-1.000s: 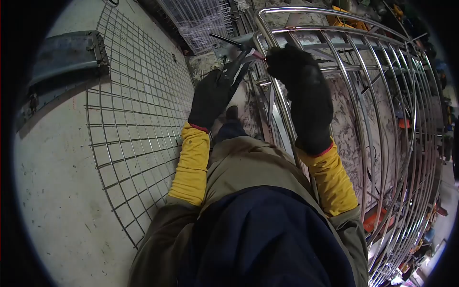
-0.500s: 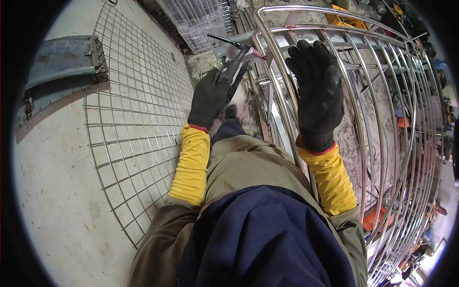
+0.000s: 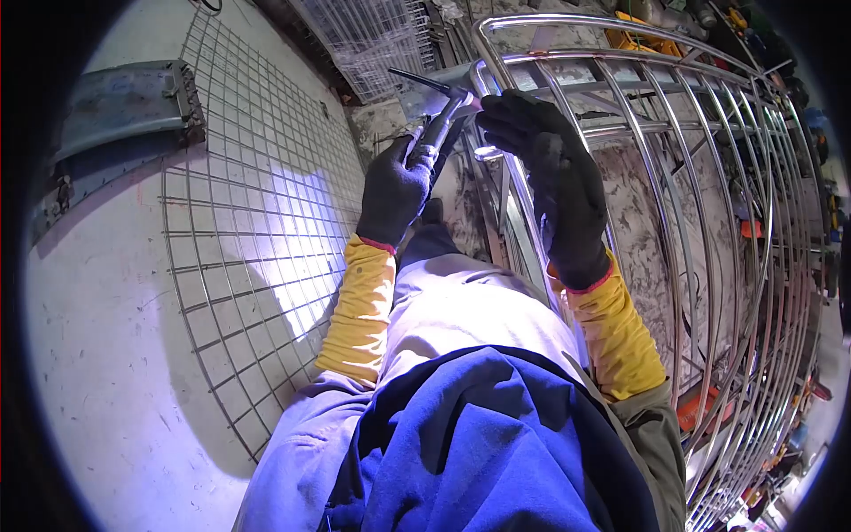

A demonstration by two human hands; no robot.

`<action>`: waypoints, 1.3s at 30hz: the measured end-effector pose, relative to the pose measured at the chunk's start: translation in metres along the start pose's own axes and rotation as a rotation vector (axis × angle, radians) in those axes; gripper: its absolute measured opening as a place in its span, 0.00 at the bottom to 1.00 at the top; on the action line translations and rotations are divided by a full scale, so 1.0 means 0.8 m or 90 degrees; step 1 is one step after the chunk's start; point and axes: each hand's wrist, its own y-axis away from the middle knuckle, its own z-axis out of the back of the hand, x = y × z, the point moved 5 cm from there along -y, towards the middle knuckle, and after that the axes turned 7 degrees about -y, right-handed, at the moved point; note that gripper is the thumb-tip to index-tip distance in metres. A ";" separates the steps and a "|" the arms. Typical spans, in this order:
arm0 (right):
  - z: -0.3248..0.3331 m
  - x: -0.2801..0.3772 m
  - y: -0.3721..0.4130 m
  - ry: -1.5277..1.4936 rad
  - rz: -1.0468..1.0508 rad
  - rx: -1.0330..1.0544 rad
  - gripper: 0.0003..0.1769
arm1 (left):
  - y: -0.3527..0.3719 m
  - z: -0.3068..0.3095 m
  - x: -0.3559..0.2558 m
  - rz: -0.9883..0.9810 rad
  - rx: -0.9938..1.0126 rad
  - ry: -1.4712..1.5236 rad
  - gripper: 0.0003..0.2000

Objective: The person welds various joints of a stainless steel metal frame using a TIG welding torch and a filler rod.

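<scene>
In the head view my left hand (image 3: 394, 193), in a black glove, is closed around the handle of a TIG welding torch (image 3: 441, 124). The torch's head points right, at the near corner of a shiny tubular metal frame (image 3: 532, 58). My right hand (image 3: 567, 191), also gloved in black, holds nothing; its fingers stretch flat toward the torch tip and hide it. Bright bluish-white light falls on my clothes and the left side from behind that hand. Yellow sleeves (image 3: 612, 332) cover both forearms.
A wire mesh panel (image 3: 222, 257) lies on the pale surface at left, with a grey metal piece (image 3: 133, 111) beside it. Stacked wire racks (image 3: 372, 44) stand at the top. An orange object (image 3: 700, 408) shows beneath the frame's bars; various tools crowd the far right.
My right hand has moved left and tilted over toward the torch tip. The torch has shifted slightly right, toward the frame. A bright bluish-white glare has appeared.
</scene>
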 end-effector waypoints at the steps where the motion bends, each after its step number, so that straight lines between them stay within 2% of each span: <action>1: 0.000 0.003 -0.001 0.007 -0.006 -0.002 0.29 | -0.001 -0.002 0.005 0.000 -0.001 0.004 0.18; 2: 0.005 -0.001 -0.001 0.007 -0.006 0.001 0.29 | -0.002 -0.003 0.010 0.001 -0.001 0.008 0.18; 5: 0.022 -0.007 0.001 -0.005 0.000 -0.129 0.30 | -0.003 -0.005 0.016 0.023 0.024 0.024 0.17; 8: 0.026 0.003 -0.005 -0.079 0.015 -0.159 0.31 | -0.001 -0.004 0.008 0.031 0.029 0.076 0.17; 13: 0.040 0.006 -0.009 -0.049 0.025 -0.186 0.32 | -0.002 -0.007 0.007 0.051 0.027 0.068 0.17; 15: 0.041 0.005 -0.009 -0.009 0.030 -0.141 0.36 | -0.002 -0.008 0.004 0.052 0.027 0.063 0.16; 18: 0.036 0.006 -0.010 0.031 0.033 -0.131 0.36 | -0.001 -0.012 0.006 0.050 0.025 0.075 0.16; 19: 0.036 0.007 -0.010 0.030 0.034 -0.132 0.36 | -0.003 -0.014 0.006 0.004 0.003 0.072 0.13; 20: 0.030 0.011 -0.011 0.103 0.053 -0.056 0.36 | -0.003 -0.017 0.008 -0.009 -0.003 0.087 0.12; 21: 0.022 0.010 -0.012 0.073 -0.003 -0.052 0.36 | -0.003 -0.019 0.007 -0.023 -0.009 0.102 0.11; 22: 0.014 0.009 -0.012 0.044 -0.059 -0.051 0.36 | -0.003 -0.019 0.008 -0.015 -0.005 0.101 0.11; 25: -0.001 -0.006 -0.007 0.064 -0.086 0.028 0.34 | -0.001 -0.022 0.013 0.021 0.004 0.104 0.11; 26: -0.005 -0.005 -0.006 0.106 -0.094 0.031 0.34 | 0.000 -0.018 0.011 -0.013 0.003 0.048 0.13; 27: -0.005 -0.010 -0.005 0.052 -0.038 0.028 0.35 | 0.001 -0.012 0.005 -0.046 -0.002 -0.008 0.16; 28: 0.002 -0.013 -0.003 0.124 -0.048 0.013 0.36 | 0.003 -0.008 0.004 -0.040 0.007 -0.027 0.18; 29: 0.010 -0.013 -0.004 0.105 -0.051 -0.009 0.36 | 0.005 -0.005 0.002 -0.034 0.016 -0.045 0.21; 30: 0.013 -0.011 -0.008 0.085 -0.053 -0.030 0.36 | 0.007 -0.001 -0.005 0.066 0.043 0.033 0.21; 31: 0.015 -0.010 -0.009 0.086 -0.055 -0.027 0.36 | 0.007 -0.003 0.002 0.067 0.041 0.035 0.21; 33: 0.031 -0.009 -0.007 -0.047 -0.056 -0.150 0.36 | 0.006 -0.005 0.010 0.040 0.015 0.065 0.20; 34: 0.034 -0.010 -0.007 -0.047 -0.057 -0.150 0.36 | 0.006 -0.004 0.008 0.031 0.007 0.074 0.20; 36: 0.043 -0.008 -0.006 -0.183 0.016 -0.178 0.37 | 0.007 -0.006 0.008 0.027 0.017 0.068 0.21; 39: 0.047 -0.006 -0.006 -0.161 0.008 -0.210 0.37 | 0.007 -0.005 0.003 -0.006 -0.022 0.004 0.16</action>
